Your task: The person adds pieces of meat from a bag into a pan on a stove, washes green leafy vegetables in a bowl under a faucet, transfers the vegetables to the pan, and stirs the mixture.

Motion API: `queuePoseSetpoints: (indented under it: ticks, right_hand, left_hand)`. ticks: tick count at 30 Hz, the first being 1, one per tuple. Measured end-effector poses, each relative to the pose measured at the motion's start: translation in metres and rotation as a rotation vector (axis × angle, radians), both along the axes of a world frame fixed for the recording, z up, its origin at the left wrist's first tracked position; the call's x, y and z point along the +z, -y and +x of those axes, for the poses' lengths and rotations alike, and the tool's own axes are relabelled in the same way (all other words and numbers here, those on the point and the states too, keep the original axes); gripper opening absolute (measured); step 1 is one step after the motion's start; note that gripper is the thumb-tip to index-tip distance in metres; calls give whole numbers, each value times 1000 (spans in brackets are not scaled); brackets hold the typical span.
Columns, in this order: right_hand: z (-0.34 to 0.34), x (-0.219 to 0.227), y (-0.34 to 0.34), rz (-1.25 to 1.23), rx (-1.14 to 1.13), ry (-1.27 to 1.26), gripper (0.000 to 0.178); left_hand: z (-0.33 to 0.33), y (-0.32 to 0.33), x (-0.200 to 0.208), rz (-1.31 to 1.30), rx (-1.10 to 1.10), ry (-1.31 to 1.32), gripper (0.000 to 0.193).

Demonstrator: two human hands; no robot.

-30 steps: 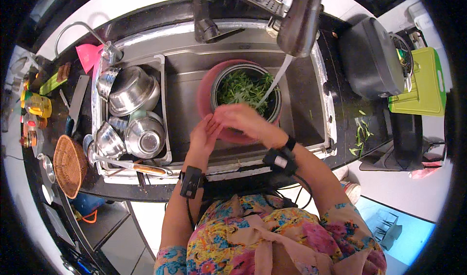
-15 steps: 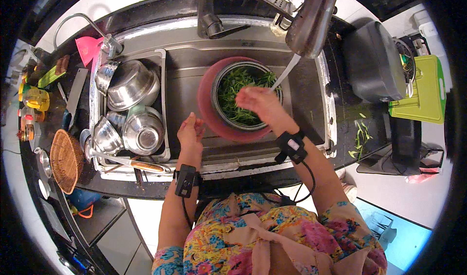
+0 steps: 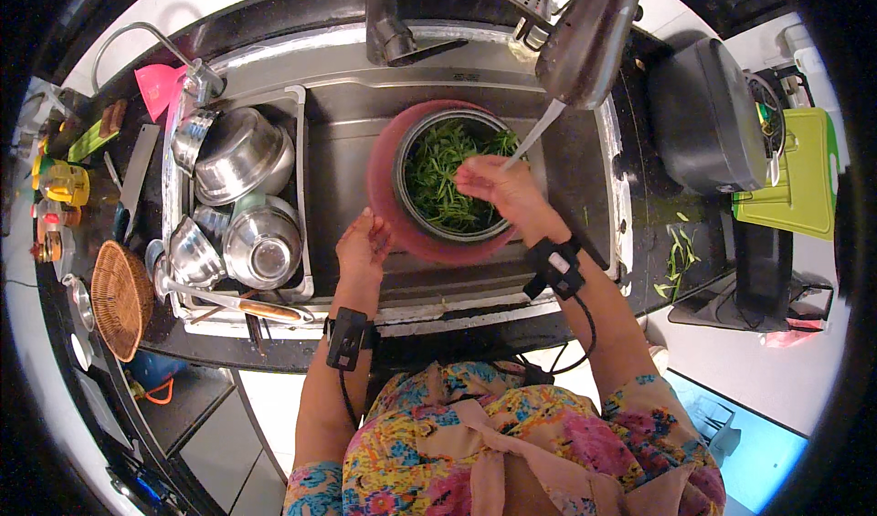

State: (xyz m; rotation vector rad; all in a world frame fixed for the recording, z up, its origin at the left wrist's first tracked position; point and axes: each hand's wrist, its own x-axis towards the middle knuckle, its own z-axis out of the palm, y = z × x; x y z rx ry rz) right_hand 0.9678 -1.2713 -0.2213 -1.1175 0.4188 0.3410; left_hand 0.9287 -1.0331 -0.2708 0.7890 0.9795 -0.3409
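Note:
A metal pot (image 3: 408, 207) full of narrow cut green leaves (image 3: 446, 173) sits inside a red basin (image 3: 382, 176) in the steel sink (image 3: 343, 142). Over the right side of the leaves is my right hand (image 3: 502, 190), its fingers stretched to the left and holding nothing I can see. A stream of water (image 3: 537, 134) runs down beside it from the faucet (image 3: 589, 46). My left hand (image 3: 364, 245) is beside the basin's lower left rim, fingers loosely bent and apart, with nothing visible in it. Whether it touches the rim I cannot tell.
On the left, a dish rack (image 3: 300, 183) holds steel bowls (image 3: 265, 247). Beyond it lie a large knife (image 3: 137, 173) and a wicker basket (image 3: 121, 299). Leaf scraps (image 3: 678, 260), a black appliance (image 3: 703, 119) and a green cutting board (image 3: 799, 173) are on the right.
My right hand has shifted slightly to the right over the leaves. My left hand stays near the basin's rim. The view has moved a little.

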Motion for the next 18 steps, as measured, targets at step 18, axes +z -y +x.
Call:
queuePoseSetpoints:
  ticks: [18]
  right_hand:
    - [-12, 16, -47, -192, 474, 214, 26]
  left_hand:
    - [-1, 12, -10, -151, -71, 53, 19]
